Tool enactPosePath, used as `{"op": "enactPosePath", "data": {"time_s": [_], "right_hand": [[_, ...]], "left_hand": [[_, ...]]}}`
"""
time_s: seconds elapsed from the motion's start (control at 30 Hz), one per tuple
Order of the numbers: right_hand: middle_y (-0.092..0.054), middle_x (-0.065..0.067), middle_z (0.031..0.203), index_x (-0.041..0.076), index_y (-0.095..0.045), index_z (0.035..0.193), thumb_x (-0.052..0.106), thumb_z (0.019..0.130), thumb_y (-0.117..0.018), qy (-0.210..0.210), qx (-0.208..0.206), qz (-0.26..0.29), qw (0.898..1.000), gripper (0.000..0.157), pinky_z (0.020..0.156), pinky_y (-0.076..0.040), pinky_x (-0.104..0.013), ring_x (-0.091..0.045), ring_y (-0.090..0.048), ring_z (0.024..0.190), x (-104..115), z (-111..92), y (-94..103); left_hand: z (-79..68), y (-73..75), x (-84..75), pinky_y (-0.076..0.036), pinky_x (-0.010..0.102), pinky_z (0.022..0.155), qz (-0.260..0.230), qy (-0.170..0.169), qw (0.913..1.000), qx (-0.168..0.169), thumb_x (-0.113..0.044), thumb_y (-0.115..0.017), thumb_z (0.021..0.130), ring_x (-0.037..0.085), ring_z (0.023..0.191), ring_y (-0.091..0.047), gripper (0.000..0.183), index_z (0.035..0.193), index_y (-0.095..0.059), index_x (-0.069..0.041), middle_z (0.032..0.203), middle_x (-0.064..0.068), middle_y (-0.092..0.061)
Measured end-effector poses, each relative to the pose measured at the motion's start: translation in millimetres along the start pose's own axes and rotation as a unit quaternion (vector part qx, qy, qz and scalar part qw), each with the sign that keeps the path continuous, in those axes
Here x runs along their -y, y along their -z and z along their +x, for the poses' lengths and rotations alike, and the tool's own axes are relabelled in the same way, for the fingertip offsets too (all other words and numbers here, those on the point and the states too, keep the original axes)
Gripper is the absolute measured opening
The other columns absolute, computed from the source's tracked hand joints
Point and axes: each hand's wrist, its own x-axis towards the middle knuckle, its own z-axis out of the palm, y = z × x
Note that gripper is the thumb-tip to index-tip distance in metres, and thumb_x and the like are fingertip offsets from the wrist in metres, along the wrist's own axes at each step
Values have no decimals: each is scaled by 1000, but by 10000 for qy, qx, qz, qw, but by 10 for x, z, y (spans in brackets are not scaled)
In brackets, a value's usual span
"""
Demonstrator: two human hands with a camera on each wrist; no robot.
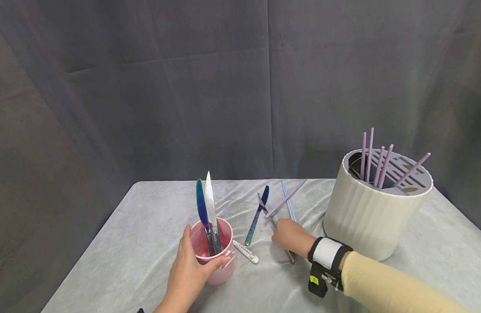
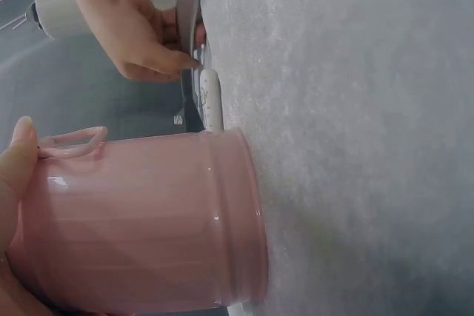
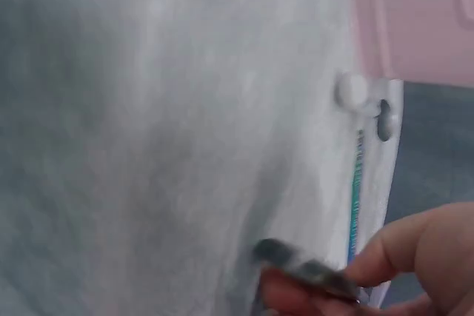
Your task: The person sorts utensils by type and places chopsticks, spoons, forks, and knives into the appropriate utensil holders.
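My left hand [image 1: 189,265] grips a pink cup [image 1: 220,274] near its rim, thumb by the small handle. Inside it stand a blue knife [image 1: 201,204], a knife with a silver blade [image 1: 210,195] and something thin and red. My right hand [image 1: 293,237] pinches a silver piece of cutlery [image 1: 291,257], which looks like a knife; its handle end shows in the right wrist view too. Its far end crosses a blue knife [image 1: 253,224] on the cloth. A white marker-like stick [image 1: 246,252] lies between cup and right hand, close to the cup's base.
A purple chopstick [image 1: 285,200] lies across light blue chopsticks [image 1: 289,204] beyond my right hand. To the right stands a white ribbed holder [image 1: 365,217] with a slotted lid and several purple chopsticks [image 1: 385,165]. Grey cloth [image 1: 146,226] covers the table; a dark curtain hangs behind.
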Motion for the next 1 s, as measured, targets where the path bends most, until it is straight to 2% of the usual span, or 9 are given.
{"op": "enactPosePath", "data": {"time_s": [0.13, 0.27, 0.4, 0.5, 0.53, 0.6, 0.7, 0.83, 1.0], "right_hand": [[-53, -3, 50, 3, -53, 68, 1, 88, -55, -58, 329, 633, 9974, 21, 35, -40, -25, -11, -43, 35, -12, -127, 30], [-58, -4, 54, 3, -55, 73, -1, 90, -54, 191, 561, 1430, 9879, 18, 36, -43, -26, -10, -48, 38, -14, -227, 58], [-63, -7, 62, 2, -52, 77, -5, 86, -53, 613, 714, 2602, 9610, 11, 42, -47, -26, -14, -57, 48, 8, -279, 101], [-65, -11, 67, -1, -51, 82, -7, 86, -51, 1061, 714, 3203, 9386, 7, 48, -47, -26, -17, -61, 55, 63, -293, 161], [-66, -13, 68, -4, -52, 89, -7, 87, -51, 1200, 679, 3335, 9326, 4, 50, -48, -26, -19, -62, 57, 90, -295, 184], [-67, -15, 74, -8, -51, 104, -8, 89, -51, 1353, 594, 3511, 9246, 15, 54, -49, -27, -22, -65, 62, 159, -301, 241], [-68, -17, 81, -8, -46, 121, -8, 91, -54, 1403, 535, 3825, 9117, 31, 58, -51, -29, -28, -69, 71, 281, -303, 324], [-69, -13, 85, -6, -50, 109, -5, 92, -57, 1374, 455, 3995, 9052, 18, 61, -53, -32, -30, -70, 76, 468, -298, 428], [-68, -16, 86, -5, -49, 102, 0, 95, -56, 1518, 27, 4237, 8930, 11, 65, -54, -35, -26, -71, 77, 698, -277, 524]], "left_hand": [[-13, -1, 0, -39, 60, 98, 34, 111, 9999, 54, -47, -86, 67, 46, 125, -46, 117, 147, -20, 8, 142, 30, -41], [-18, 3, -1, -39, 60, 98, 46, 171, 9998, 71, -48, -86, 68, 46, 126, -46, 118, 148, -20, 7, 142, 30, -41], [-19, 2, 7, -40, 60, 98, 44, 79, 10000, -12, -47, -86, 67, 45, 124, -48, 116, 147, -22, 7, 141, 29, -42], [-19, -11, 15, -41, 59, 96, 31, 15, 9999, -97, -45, -87, 67, 45, 121, -50, 113, 146, -25, 7, 140, 28, -44], [-18, -14, 18, -42, 59, 95, 20, -3, 9999, -120, -44, -88, 66, 45, 121, -51, 113, 145, -26, 7, 139, 28, -45], [-17, -22, 22, -42, 58, 95, -12, -13, 9999, -148, -43, -88, 66, 45, 120, -51, 112, 145, -26, 7, 139, 28, -45], [-15, -25, 29, -42, 58, 96, -35, -8, 9999, -164, -43, -88, 67, 44, 120, -51, 111, 145, -27, 7, 139, 28, -45], [-19, -15, 26, -42, 58, 95, -15, -40, 9998, -186, -42, -88, 67, 44, 119, -52, 111, 145, -26, 7, 138, 29, -46], [-23, -9, 20, -42, 57, 95, -90, -60, 9998, -153, -43, -88, 67, 44, 119, -52, 113, 146, -25, 7, 137, 29, -46]]}}
